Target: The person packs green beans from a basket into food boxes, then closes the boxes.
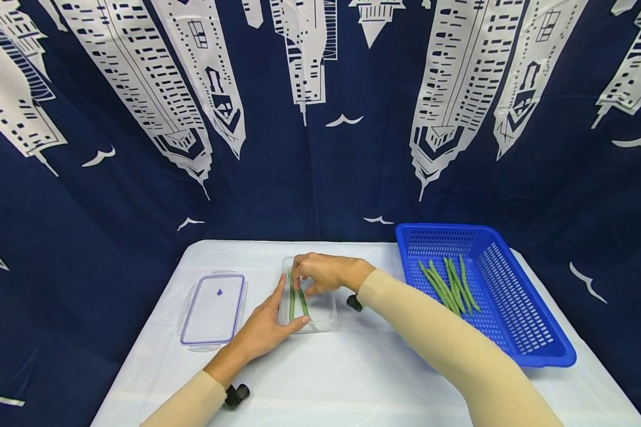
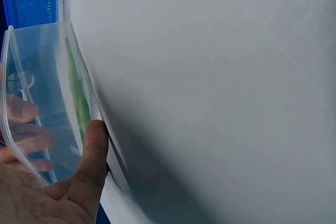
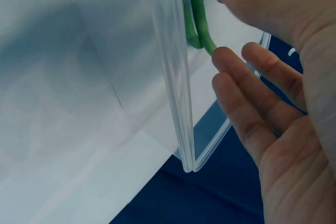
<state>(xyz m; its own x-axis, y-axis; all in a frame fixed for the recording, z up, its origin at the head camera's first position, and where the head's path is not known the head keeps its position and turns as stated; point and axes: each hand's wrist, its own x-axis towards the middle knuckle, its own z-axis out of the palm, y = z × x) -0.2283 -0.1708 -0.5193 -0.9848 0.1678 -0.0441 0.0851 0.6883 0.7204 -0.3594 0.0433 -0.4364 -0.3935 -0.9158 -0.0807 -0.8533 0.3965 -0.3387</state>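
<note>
A clear plastic container [image 1: 324,314] stands on the table with two green beans [image 1: 292,305] lying lengthwise inside. My left hand [image 1: 264,329] holds its near left corner, fingers along the left side and thumb across the front wall. In the left wrist view the thumb [image 2: 94,142] presses the outside of the wall. My right hand [image 1: 323,274] reaches down into the container over the far end of the beans. The right wrist view shows its thumb and fingers spread apart, with the fingertips [image 3: 223,59] close to one bean's tip [image 3: 207,43].
A clear lid [image 1: 213,311] with a blue seal lies flat left of the container. To the right, a blue plastic basket [image 1: 534,296] holds several green beans [image 1: 454,287]. A dark blue patterned cloth [image 1: 310,178] hangs behind the white table [image 1: 352,373].
</note>
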